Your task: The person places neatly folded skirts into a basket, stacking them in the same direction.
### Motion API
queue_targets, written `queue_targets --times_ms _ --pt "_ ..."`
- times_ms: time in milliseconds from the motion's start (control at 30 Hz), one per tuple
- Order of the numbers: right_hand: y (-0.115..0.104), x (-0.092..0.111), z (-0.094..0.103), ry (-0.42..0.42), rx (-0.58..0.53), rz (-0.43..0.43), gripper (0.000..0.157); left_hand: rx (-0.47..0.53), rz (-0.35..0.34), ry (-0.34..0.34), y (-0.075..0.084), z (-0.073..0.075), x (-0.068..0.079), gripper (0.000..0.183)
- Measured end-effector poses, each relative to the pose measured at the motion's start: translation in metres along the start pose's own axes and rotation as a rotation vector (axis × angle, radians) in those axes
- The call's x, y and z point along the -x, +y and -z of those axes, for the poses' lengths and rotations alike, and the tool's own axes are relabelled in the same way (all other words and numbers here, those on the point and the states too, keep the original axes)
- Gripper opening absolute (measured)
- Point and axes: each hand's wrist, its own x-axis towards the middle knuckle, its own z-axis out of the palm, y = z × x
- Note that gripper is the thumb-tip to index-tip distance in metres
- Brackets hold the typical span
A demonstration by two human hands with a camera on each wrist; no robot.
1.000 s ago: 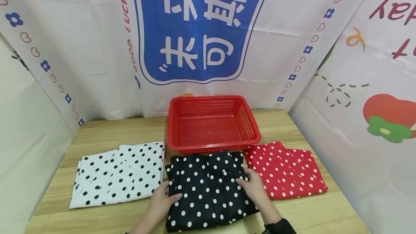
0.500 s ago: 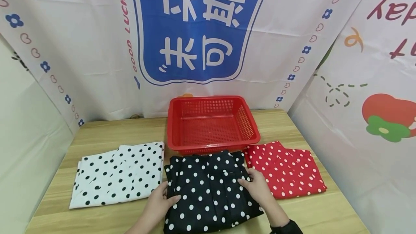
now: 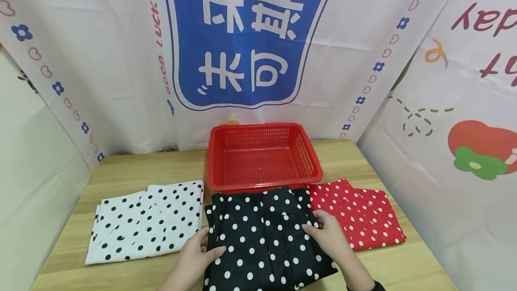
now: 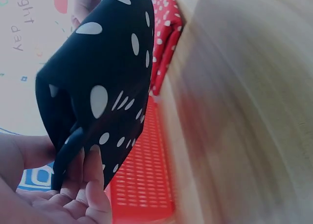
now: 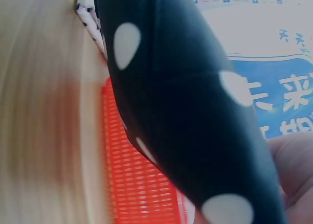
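Observation:
A folded black garment [image 3: 258, 241] with white polka dots is in the middle of the head view, held between both hands. My left hand [image 3: 196, 255] pinches its left edge, thumb on top and fingers beneath, as the left wrist view shows with the left hand [image 4: 78, 185]. On the opposite edge, my right hand [image 3: 331, 235] grips with the thumb over the cloth; in the right wrist view the garment [image 5: 176, 97] hides most of that hand. Both wrist views show the garment raised above the wooden table [image 4: 234, 111].
A red plastic basket [image 3: 262, 187] stands behind the garment, against a printed curtain. To the left lies a folded white cloth [image 3: 149, 223] with black dots. A folded red cloth [image 3: 359, 219] with white dots lies to the right.
The black garment has come nearer to the head camera and looks larger, its right side shifted rightward with my right hand. Both hands keep their hold; the view has tilted slightly up.

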Motion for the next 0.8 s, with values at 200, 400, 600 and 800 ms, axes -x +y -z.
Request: queue_targets --times_ms 200,400,600,800 --pt "-0.010 0.001 0.007 0.022 -0.029 0.008 0.028 -0.018 0.006 0.025 0.011 0.006 0.001 0.057" --pt "-0.024 -0.001 0.015 0.061 -0.065 0.052 0.027 0.005 -0.048 0.040 0.027 0.012 -0.003 0.054" --pt "-0.034 -0.007 0.020 0.083 -0.062 0.096 0.024 0.003 -0.077 0.039 0.042 0.016 -0.011 0.051" --pt "-0.041 -0.021 0.022 0.076 -0.062 0.104 0.024 0.031 -0.096 0.028 0.048 0.019 -0.021 0.050"
